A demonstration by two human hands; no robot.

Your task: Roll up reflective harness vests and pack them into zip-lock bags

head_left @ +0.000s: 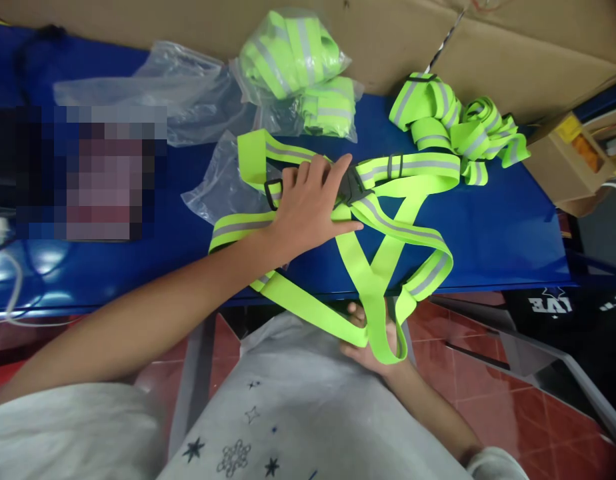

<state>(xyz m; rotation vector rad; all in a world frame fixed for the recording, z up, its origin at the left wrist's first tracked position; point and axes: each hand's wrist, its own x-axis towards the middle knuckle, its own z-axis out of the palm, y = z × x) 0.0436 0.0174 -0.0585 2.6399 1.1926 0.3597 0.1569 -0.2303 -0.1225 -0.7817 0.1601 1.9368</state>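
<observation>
My left hand [313, 207] lies over a lime-yellow reflective vest of elastic straps [381, 267], spread on the table. Its fingers are apart and cover part of the straps, beside a black buckle [353, 187]. A black strap slider [395, 167] sits to the right of the buckle. Below the table's front edge, my right hand [375, 337] is behind the hanging straps. Its visible fingers are loosely bent and apart; the straps hide the rest of it, and no grip shows.
Clear bags with folded lime straps [293, 57] stand at the back of the blue table [508, 233]. More rolled straps [438, 110] lie at the back right. Empty plastic bags [188, 87] lie at the left, near a blurred-out object [105, 180]. A small cardboard box [561, 157] is at right.
</observation>
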